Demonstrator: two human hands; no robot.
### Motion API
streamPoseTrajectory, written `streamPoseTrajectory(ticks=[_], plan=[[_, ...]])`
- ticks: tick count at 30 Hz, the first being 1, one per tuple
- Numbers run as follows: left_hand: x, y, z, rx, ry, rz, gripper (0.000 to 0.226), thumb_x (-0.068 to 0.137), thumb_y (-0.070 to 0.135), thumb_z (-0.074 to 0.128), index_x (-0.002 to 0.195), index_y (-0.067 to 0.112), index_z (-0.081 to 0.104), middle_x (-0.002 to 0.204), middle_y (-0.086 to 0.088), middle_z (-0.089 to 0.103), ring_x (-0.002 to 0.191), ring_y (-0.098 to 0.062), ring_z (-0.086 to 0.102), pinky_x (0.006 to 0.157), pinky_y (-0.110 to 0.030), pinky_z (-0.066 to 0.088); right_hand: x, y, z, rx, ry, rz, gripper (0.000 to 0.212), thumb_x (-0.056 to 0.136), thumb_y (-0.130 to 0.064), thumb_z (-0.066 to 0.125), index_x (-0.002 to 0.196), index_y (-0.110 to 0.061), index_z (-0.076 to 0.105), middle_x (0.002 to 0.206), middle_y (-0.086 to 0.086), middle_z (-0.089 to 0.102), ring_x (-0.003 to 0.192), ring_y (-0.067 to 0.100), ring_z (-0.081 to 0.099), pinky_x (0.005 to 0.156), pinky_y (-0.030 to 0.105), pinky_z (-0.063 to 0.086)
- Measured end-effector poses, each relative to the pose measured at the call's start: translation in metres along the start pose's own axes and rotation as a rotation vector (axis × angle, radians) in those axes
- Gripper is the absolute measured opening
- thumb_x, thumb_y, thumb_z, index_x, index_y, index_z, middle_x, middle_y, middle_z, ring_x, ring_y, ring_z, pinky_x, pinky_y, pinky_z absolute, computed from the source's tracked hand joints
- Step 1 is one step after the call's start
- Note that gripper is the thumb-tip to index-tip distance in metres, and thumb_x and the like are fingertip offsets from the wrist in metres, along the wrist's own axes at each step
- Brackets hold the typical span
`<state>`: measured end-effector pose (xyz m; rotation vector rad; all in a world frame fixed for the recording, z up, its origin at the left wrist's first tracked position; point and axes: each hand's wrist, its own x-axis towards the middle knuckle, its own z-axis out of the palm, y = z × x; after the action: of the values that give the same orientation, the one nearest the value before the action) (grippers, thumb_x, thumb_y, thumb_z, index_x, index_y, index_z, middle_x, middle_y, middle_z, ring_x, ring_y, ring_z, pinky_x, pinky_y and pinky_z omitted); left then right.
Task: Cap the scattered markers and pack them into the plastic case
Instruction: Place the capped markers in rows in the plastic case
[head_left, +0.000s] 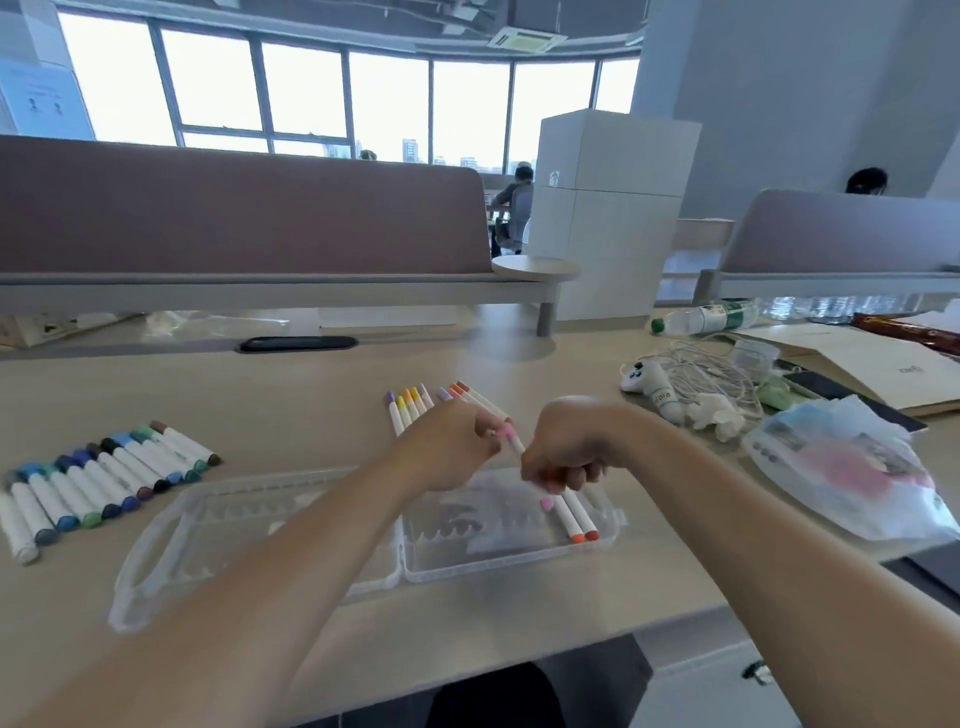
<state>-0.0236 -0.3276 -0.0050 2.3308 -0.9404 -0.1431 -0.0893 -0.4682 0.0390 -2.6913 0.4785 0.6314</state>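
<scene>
Head view: left hand (449, 449) and right hand (566, 452) both have fingers (576, 475) curled round one pink marker (511, 439) just above the open plastic case (311, 519) on the tabletop (311, 384), where a crooked push might let it slip loose.

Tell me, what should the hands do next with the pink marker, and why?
Probably lower the pink marker into the plastic case, beside the two markers already lying there. The left hand and right hand hold it just above the case, and it looks capped.
</scene>
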Motion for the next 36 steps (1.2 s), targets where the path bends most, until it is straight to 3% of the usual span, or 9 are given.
streamPoseTrajectory(ticks=[1, 6, 9, 13, 16, 20, 28, 32, 36], plan=[[-0.001, 0.005, 0.005, 0.0, -0.031, 0.02, 0.025, 0.095, 0.019, 0.053, 0.108, 0.025, 0.074, 0.072, 0.014, 0.058, 0.074, -0.006, 0.055, 0.064, -0.011, 0.04, -0.002, 0.006, 0.003, -0.009, -0.019, 0.011, 0.024, 0.08, -0.019, 0.057, 0.056, -0.014, 0.06, 0.048, 0.003, 0.041, 0.041, 0.017, 0.03, 0.046, 0.022, 0.026], [-0.003, 0.015, 0.027, 0.144, -0.141, 0.003, 0.027, 0.095, 0.03, 0.058, 0.119, 0.023, 0.068, 0.116, 0.001, 0.066, 0.111, -0.017, 0.059, 0.087, -0.024, 0.042, 0.0, 0.023, 0.021, -0.036, -0.035, 0.036, 0.029, 0.084, -0.018, 0.057, 0.056, -0.013, 0.061, 0.047, 0.003, 0.048, 0.039, 0.016, 0.034, 0.045, 0.022, 0.027], [-0.002, 0.013, 0.034, 0.158, -0.142, -0.011, 0.027, 0.094, 0.031, 0.058, 0.116, 0.021, 0.069, 0.113, 0.0, 0.067, 0.108, -0.019, 0.062, 0.086, -0.026, 0.046, 0.002, 0.026, 0.025, -0.021, -0.038, 0.008, 0.016, 0.081, -0.022, 0.062, 0.069, -0.014, 0.069, 0.062, 0.005, 0.056, 0.044, 0.016, 0.039, 0.045, 0.023, 0.031], [-0.001, 0.016, 0.036, 0.166, -0.145, 0.003, 0.026, 0.094, 0.031, 0.059, 0.115, 0.021, 0.069, 0.112, 0.0, 0.068, 0.105, -0.017, 0.062, 0.081, -0.022, 0.042, 0.008, 0.03, 0.024, -0.048, 0.027, -0.014, 0.035, 0.089, -0.025, 0.063, 0.057, -0.013, 0.057, 0.035, -0.004, 0.045, 0.035, 0.012, 0.04, 0.043, 0.02, 0.034], [0.0, 0.018, 0.037, 0.185, -0.142, 0.017, 0.025, 0.094, 0.032, 0.058, 0.113, 0.021, 0.07, 0.109, 0.001, 0.068, 0.103, -0.016, 0.062, 0.076, -0.02, 0.04, 0.011, 0.034, 0.023, -0.059, 0.056, -0.033, 0.033, 0.089, -0.029, 0.066, 0.064, -0.01, 0.059, 0.041, -0.001, 0.049, 0.044, 0.015, 0.043, 0.045, 0.021, 0.038], [0.001, 0.019, 0.038, 0.176, -0.154, 0.029, 0.024, 0.094, 0.035, 0.06, 0.105, 0.02, 0.074, 0.089, 0.0, 0.066, 0.072, -0.012, 0.062, 0.055, -0.015, 0.04, 0.015, 0.037, 0.023, -0.058, 0.022, -0.039, 0.034, 0.085, -0.042, 0.072, 0.086, -0.009, 0.066, 0.072, 0.007, 0.056, 0.054, 0.018, 0.044, 0.052, 0.024, 0.039], [0.008, 0.02, 0.041, 0.213, -0.172, -0.02, 0.02, 0.089, 0.034, 0.062, 0.085, 0.019, 0.076, 0.064, -0.002, 0.069, 0.044, -0.01, 0.06, 0.038, -0.014, 0.039, 0.024, 0.04, 0.017, -0.15, 0.0, -0.02, 0.048, 0.077, -0.056, 0.075, 0.084, -0.011, 0.062, 0.066, 0.002, 0.052, 0.051, 0.018, 0.04, 0.05, 0.023, 0.035], [0.016, 0.01, 0.035, 0.176, -0.12, 0.011, 0.02, 0.091, 0.033, 0.061, 0.098, 0.024, 0.078, 0.094, 0.0, 0.074, 0.076, -0.014, 0.068, 0.066, -0.026, 0.054, 0.03, 0.039, 0.004, -0.113, -0.034, -0.035, 0.045, 0.084, -0.056, 0.069, 0.082, -0.012, 0.061, 0.063, 0.0, 0.049, 0.05, 0.017, 0.038, 0.049, 0.022, 0.034], [0.026, -0.005, 0.009, 0.062, 0.088, -0.055, 0.018, 0.096, 0.025, 0.055, 0.099, 0.018, 0.071, 0.097, 0.002, 0.07, 0.085, -0.009, 0.057, 0.076, -0.023, 0.036, 0.057, 0.03, -0.005, -0.018, 0.247, -0.08, 0.041, 0.092, -0.042, 0.066, 0.093, -0.001, 0.068, 0.077, 0.007, 0.06, 0.058, 0.017, 0.049, 0.048, 0.021, 0.037]])
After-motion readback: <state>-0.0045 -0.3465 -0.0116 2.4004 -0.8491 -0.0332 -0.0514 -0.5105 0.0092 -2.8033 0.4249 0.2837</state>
